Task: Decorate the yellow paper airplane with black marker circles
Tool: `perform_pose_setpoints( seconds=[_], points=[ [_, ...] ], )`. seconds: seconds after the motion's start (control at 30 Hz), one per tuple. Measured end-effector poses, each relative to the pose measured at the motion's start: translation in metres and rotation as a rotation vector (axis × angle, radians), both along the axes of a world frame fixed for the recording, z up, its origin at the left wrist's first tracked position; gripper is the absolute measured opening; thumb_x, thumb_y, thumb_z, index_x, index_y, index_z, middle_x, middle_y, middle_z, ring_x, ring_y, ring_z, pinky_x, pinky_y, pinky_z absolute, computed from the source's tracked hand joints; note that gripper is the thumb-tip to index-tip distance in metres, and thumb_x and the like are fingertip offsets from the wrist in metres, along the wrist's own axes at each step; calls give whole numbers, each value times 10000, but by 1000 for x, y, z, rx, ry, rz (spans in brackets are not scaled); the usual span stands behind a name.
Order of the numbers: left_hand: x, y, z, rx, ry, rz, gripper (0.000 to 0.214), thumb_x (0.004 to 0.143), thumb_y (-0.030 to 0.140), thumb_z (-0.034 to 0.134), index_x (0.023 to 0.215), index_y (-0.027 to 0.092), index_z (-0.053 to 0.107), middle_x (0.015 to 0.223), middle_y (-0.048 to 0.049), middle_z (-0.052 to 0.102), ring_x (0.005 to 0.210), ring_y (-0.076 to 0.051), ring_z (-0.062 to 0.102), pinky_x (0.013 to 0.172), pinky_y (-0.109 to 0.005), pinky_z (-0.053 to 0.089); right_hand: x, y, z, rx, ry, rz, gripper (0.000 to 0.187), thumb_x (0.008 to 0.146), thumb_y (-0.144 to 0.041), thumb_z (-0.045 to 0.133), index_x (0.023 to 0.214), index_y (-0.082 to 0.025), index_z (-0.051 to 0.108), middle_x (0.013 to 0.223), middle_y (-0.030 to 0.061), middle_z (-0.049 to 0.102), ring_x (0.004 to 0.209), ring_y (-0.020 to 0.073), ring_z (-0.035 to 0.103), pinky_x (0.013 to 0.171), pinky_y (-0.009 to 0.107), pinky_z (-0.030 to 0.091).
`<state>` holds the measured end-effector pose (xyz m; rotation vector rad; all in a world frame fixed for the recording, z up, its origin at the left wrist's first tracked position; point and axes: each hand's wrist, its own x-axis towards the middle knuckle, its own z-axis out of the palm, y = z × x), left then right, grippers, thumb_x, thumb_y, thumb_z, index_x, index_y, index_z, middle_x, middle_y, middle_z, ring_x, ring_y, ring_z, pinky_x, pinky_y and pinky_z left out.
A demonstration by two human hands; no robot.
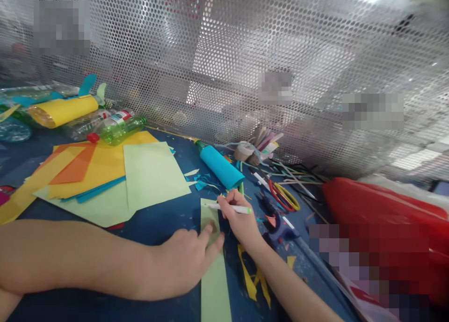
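A long strip of pale green paper (214, 284) lies on the dark blue table. My left hand (191, 261) rests on it with fingers stretched out, pressing the paper flat. Between the fingers of my right hand (240, 216) is a white marker (233, 208) with a green end, its tip at the upper part of the strip. Just beyond stands no hand, only a bottle wrapped in blue paper (220, 167), lying on its side. Small blue paper scraps (201, 182) are scattered between the bottle and the strip.
Coloured paper sheets (154, 177) are piled at left, with plastic bottles (122, 128) and a yellow-wrapped bottle (66, 110) behind. Right of my hand lie scissors (286, 198), a dark blue glue gun (278, 228) and yellow scraps (250, 280). A perforated metal screen (224, 55) bounds the table.
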<state>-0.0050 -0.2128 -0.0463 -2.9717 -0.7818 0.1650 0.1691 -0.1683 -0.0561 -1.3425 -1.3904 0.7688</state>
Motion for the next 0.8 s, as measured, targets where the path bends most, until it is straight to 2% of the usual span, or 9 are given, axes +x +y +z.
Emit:
perform_pose_setpoints(
  seconds=[0.2, 0.47, 0.63, 0.8],
  points=[
    [0, 0, -5, 36, -5, -15, 669, 851, 193, 487, 1467, 46, 271, 1406, -289, 438, 796, -242, 672, 577, -332, 537, -1, -1, 1, -44, -11, 42, 329, 784, -397, 610, 599, -238, 389, 460, -80, 399, 462, 100, 337, 476, 240, 284],
    [0, 0, 1, 52, 38, -36, 633, 856, 173, 457, 1454, 26, 308, 1392, -289, 455, 739, -235, 668, 537, -335, 541, -2, 0, 0, -55, -38, 69, 317, 766, -382, 625, 613, -238, 388, 472, -79, 413, 461, 103, 361, 480, 239, 295],
    [0, 1, 4, 38, 49, -29, 654, 848, 195, 474, 1458, 30, 305, 1417, -287, 426, 740, -231, 671, 555, -337, 550, -3, 0, 1, -34, -99, 24, 324, 781, -396, 598, 608, -241, 372, 479, -75, 412, 469, 108, 360, 481, 243, 299],
    [0, 0, 1, 25, 45, -27, 672, 832, 199, 486, 1457, 30, 305, 1427, -286, 415, 751, -236, 669, 551, -338, 544, -3, 1, 2, 3, -141, -38, 316, 788, -394, 584, 605, -240, 378, 480, -74, 405, 474, 109, 350, 475, 240, 306]
  ],
)
